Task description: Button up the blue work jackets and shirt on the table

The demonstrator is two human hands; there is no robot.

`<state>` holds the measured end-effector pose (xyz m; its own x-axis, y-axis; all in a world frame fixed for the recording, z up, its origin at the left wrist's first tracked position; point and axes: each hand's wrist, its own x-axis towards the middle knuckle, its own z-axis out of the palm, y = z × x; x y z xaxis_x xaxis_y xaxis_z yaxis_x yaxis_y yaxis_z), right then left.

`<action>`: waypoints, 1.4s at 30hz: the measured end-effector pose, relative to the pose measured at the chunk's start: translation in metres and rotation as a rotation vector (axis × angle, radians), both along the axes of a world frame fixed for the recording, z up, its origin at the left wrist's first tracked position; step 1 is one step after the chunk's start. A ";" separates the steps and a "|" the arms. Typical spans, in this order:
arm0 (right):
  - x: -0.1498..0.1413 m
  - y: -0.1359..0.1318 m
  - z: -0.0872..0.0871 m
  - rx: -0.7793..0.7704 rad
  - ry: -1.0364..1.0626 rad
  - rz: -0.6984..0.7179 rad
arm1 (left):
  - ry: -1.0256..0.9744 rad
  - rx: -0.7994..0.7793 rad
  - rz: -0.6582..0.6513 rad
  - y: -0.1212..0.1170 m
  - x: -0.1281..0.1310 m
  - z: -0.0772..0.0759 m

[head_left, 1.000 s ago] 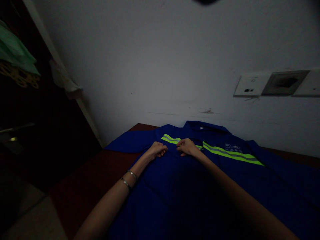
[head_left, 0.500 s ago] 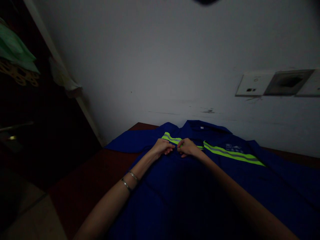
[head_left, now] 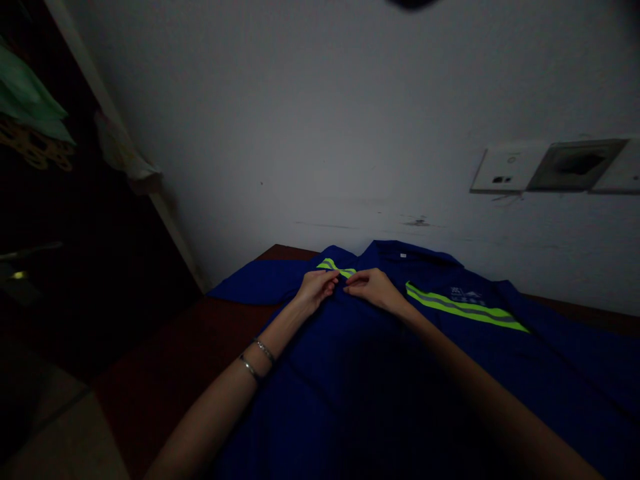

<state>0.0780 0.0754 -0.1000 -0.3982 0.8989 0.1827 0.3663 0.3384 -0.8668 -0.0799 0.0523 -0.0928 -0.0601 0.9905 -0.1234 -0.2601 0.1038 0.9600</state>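
A dark blue work jacket (head_left: 310, 360) lies spread out, its collar towards the wall. Yellow-green reflective stripes (head_left: 465, 309) with grey centres cross its chest. My left hand (head_left: 319, 287), with two bracelets on the wrist, has its fingers curled and pinches the jacket's cloth just below the left stripe. Close beside it, my right hand (head_left: 373, 288) has thumb and fingers drawn together on the cloth at the jacket's front. Dim light and the fingers hide the exact bit of cloth in each pinch.
The jacket rests on a dark red surface (head_left: 165, 360) against a pale wall (head_left: 300, 120). Wall sockets (head_left: 510, 170) are at the right. At the left are a dark door (head_left: 100, 253) with a handle, a hanging green cloth (head_left: 27, 90) and tiled floor (head_left: 75, 433).
Both hands have shifted slightly left and up along the jacket's front. My right hand's fingers are straighter than before and point left. The jacket stays in place.
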 end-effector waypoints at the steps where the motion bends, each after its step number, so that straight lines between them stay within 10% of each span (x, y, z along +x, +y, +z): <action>1: -0.001 -0.002 0.001 0.059 -0.026 0.009 | -0.005 0.002 0.008 0.000 0.000 0.000; 11: -0.001 -0.012 0.013 0.318 -0.155 -0.065 | 0.085 0.084 -0.094 -0.001 -0.001 -0.001; 23: 0.013 0.007 0.007 0.140 -0.058 -0.087 | 1.153 0.755 -0.007 -0.005 0.000 -0.017; 42: 0.012 0.006 0.008 0.037 0.034 -0.032 | 1.120 0.996 0.037 -0.008 0.002 -0.028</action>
<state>0.0898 0.0816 -0.0924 -0.3628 0.9033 0.2292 0.3480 0.3594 -0.8659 -0.0780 0.0443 -0.1211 0.3093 0.6342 0.7086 0.6497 -0.6851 0.3296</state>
